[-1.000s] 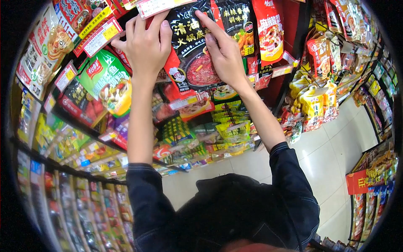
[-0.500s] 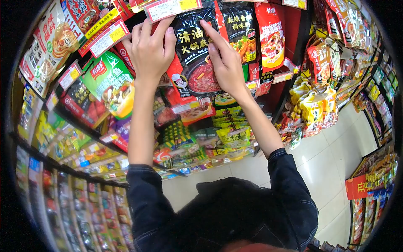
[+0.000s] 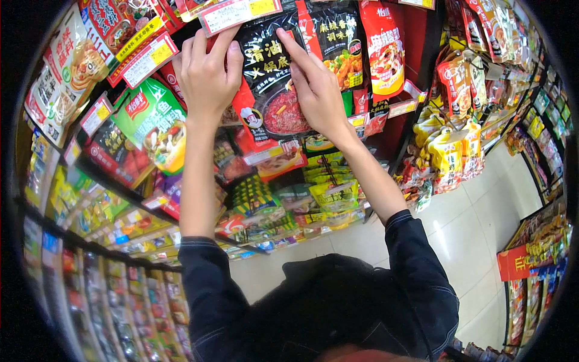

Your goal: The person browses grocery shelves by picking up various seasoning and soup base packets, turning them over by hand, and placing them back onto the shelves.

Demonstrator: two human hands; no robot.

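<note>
A black hotpot seasoning packet (image 3: 280,108) with gold lettering and a picture of a red pot hangs at the shelf front, tilted slightly. My right hand (image 3: 316,90) rests on its face and right side, index finger stretched up and the other fingers partly bent. Along its upper left edge is my left hand (image 3: 208,75), whose fingers reach up beneath a white and yellow price tag (image 3: 241,13); their tips are partly hidden. Right of the packet hang another black packet (image 3: 338,45) and a red one (image 3: 384,51).
A green packet (image 3: 151,123) hangs left of my left forearm. Lower shelves (image 3: 259,199) hold several packets. On the right are hanging yellow packets (image 3: 447,151), the tiled floor (image 3: 467,235) and a red sign (image 3: 512,263).
The black packet's upper part has creased and tilted a little, and my right hand has shifted slightly left and down on it. The view has also moved slightly.
</note>
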